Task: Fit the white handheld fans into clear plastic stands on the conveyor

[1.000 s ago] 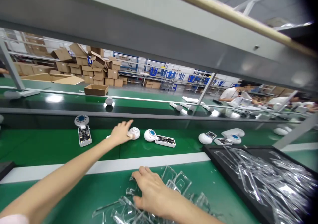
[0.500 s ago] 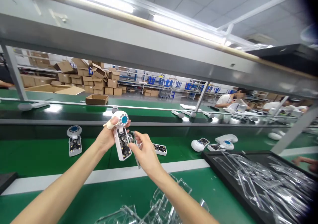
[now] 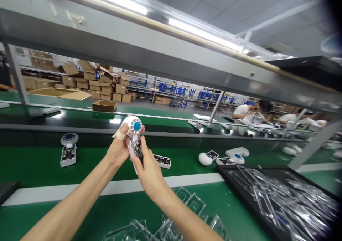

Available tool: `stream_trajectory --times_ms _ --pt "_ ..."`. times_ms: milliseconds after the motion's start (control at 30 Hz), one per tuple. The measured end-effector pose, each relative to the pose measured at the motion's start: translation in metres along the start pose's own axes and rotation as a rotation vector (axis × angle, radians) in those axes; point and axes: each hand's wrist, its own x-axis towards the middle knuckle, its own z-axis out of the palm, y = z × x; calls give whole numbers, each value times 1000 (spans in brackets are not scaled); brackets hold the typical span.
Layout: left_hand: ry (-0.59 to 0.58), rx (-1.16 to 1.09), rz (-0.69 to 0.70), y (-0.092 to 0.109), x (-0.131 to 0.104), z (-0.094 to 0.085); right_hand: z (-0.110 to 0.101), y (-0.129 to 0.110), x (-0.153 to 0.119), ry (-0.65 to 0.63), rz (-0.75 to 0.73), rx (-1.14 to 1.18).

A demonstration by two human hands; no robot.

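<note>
My left hand [image 3: 119,148] is closed around a white handheld device [image 3: 133,125] with a round, slotted head, a blue disc in its centre and an open handle showing a circuit board. A pale wrap covers the left thumb. My right hand [image 3: 149,169] is closed at the handle, fingers on one side and thumb across the front. It holds a clear plastic cover [image 3: 138,147] against the board, mostly hidden by the fingers. Behind the right hand lies another open handle [image 3: 162,160]. More clear plastic covers [image 3: 171,226] lie in a loose heap below my forearms.
A similar open device [image 3: 68,153] lies at left; others [image 3: 208,157] lie at right. A black tray [image 3: 232,184] of clear plastic parts fills the lower right. A metal shelf [image 3: 160,55] spans overhead. Co-workers [image 3: 247,111] sit beyond the far belt, near the right upright.
My right hand has brought the clear cover from beside the handle onto its front, and its fingers now wrap the handle. The devices lying on the belt appear further left.
</note>
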Motion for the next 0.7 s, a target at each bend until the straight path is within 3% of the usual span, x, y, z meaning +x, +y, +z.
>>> stream_trajectory --times_ms 167,300,400,567,700 --pt "-50 414 -217 -7 -7 -16 -4 12 5 84 -90 -115" --pt "111 434 -52 -8 -18 -11 4 25 29 316 -6 335" --pt "150 434 106 -9 -27 -1 11 31 52 424 137 492" --pt "193 445 204 -15 -38 4 21 29 67 458 139 498" --pt "234 434 69 -14 -20 -17 17 27 59 277 70 289"
